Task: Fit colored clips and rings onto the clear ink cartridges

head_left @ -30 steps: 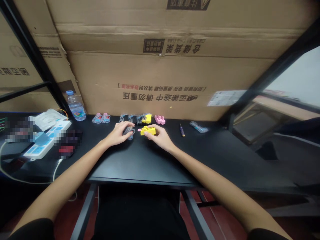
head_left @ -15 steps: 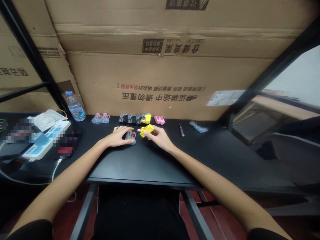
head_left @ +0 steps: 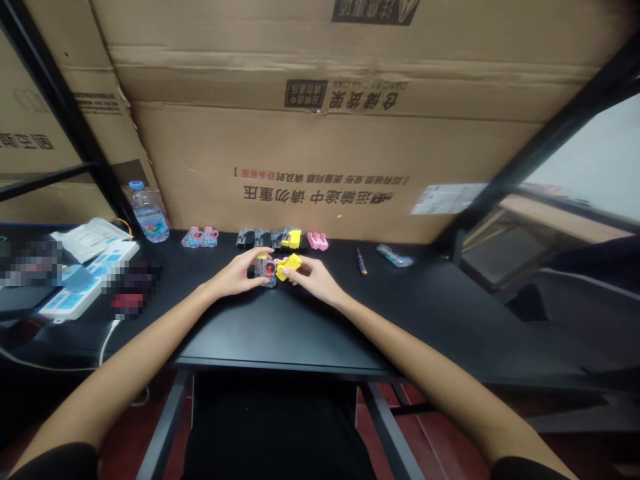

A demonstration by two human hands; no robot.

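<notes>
My left hand (head_left: 240, 274) grips a small clear plastic piece with a red and black detail (head_left: 269, 270) between thumb and fingers. Pinched in the fingers of my right hand (head_left: 316, 279) is a yellow plastic part (head_left: 289, 266). The two pieces are side by side with almost no gap; whether they touch I cannot tell. A tiny pink piece shows partly just behind the yellow part. Beyond my hands stands a row of dark and clear plastic pieces (head_left: 246, 238), with a yellow one (head_left: 291, 239) and a pink part (head_left: 317, 241) at its right.
Two clear-and-pink pieces (head_left: 200, 237) lie at the back left, near a water bottle (head_left: 150, 213) and a white power strip (head_left: 90, 283). To the right are a screwdriver (head_left: 361, 261) and a clear plastic piece (head_left: 395, 256). A cardboard sheet (head_left: 320, 147) stands behind the black table (head_left: 280, 333).
My left hand has moved slightly right, turning the clear piece so its red detail faces up more. The yellow part in my right hand has tilted and come closer to it.
</notes>
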